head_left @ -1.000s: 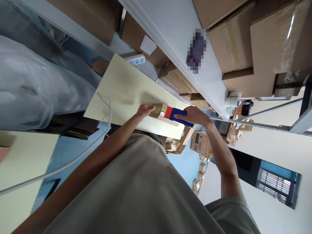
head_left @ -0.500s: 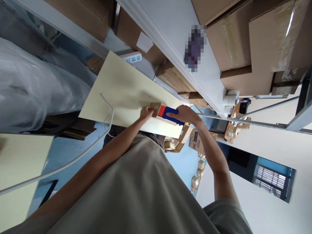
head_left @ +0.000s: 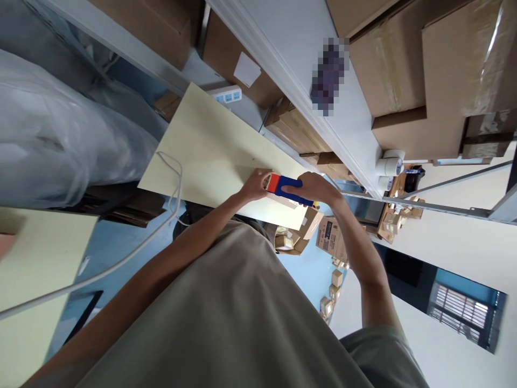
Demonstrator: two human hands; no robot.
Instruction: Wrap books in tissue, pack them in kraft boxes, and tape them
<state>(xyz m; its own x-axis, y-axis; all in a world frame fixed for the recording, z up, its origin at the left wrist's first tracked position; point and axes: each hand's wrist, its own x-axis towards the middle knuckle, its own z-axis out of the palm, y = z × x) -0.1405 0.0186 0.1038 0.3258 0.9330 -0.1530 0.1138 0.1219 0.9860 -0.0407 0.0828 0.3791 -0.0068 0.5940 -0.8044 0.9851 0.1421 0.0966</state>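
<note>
Over the pale yellow tabletop I hold a narrow, oblong blue and red box, its red part toward the left. My right hand grips the blue part from the right, thumb laid along its upper face. My left hand curls its fingers round the red end, where a small tan part shows between the fingers. Below the blue part, a strip of brown cardboard is visible. The underside of the box and some fingertips are hidden.
A white cable crosses the tabletop's left side. Behind the table are a power strip and a shelf with cartons and white tape rolls. An open carton stands below the front edge.
My left hand has moved slightly right and closed round the red end, covering the brown piece that stuck out there. My right hand keeps its grip. The whole view has shifted slightly.
</note>
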